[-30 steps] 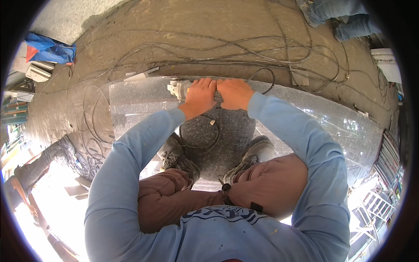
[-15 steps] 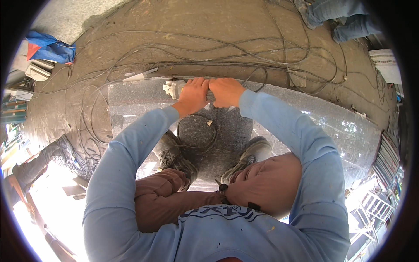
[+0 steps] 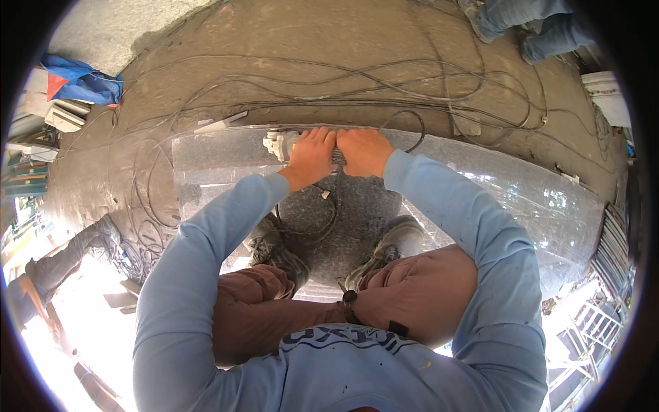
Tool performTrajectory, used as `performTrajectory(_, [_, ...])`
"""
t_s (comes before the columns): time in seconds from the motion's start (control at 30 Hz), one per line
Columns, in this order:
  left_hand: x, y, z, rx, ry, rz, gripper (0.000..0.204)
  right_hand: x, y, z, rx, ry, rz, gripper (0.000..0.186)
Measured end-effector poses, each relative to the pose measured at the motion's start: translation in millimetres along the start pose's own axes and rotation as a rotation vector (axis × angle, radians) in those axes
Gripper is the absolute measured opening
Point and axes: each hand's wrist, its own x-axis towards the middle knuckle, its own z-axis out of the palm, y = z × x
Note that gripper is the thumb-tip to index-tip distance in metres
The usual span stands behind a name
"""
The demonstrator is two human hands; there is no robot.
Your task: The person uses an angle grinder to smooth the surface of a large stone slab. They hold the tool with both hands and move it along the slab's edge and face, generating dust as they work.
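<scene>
Dusty concrete floor fills the far half of the view, crossed by loose dark cables. On it lies a long polished granite slab, running left to right, glossy and reflective at both ends. I stand on the slab in dusty shoes, bent forward, both light blue sleeves reaching to its far edge.

Left hand and right hand sit side by side, touching, at the slab's far edge. Both are closed over a power tool; its pale grey head shows just left of the left hand, the rest is hidden beneath the palms. Fingers on both hands are pressed together and curled down over the tool body. A dark cord loops on the slab between the hands and the shoes.

Far left: a blue cloth on the floor. Far right: another person's legs in jeans. Near left: a second person's dark trouser leg
</scene>
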Motion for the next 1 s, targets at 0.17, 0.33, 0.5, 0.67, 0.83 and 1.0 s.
performTrajectory(0.17, [-2.3,-3.6,2.7,0.008,0.062,0.007,0.067,2.6,-2.7,-2.4,0.005,-0.008,-0.02,0.039])
performTrajectory(0.33, [-4.2,-8.6,3.6,0.017,0.041,-0.021,0.067,13.2,0.5,5.3,0.013,0.009,-0.027,0.041])
performTrajectory(0.5, [-8.2,-18.9,6.4,0.043,0.013,-0.067,0.068,25.7,0.2,9.7,0.041,0.053,-0.087,0.04])
performTrajectory(0.67, [-17.1,-32.0,4.9,0.027,-0.002,-0.107,0.07,40.0,-8.0,9.6,0.059,0.051,-0.111,0.039])
performTrajectory(0.83, [-11.7,-24.1,1.4,-0.005,-0.01,-0.118,0.071,38.5,-6.6,4.7,0.052,-0.012,-0.049,0.042])
performTrajectory(1.0, [-8.9,-12.3,0.6,-0.006,0.01,-0.118,0.069,27.4,-0.9,5.8,0.047,0.012,-0.061,0.044])
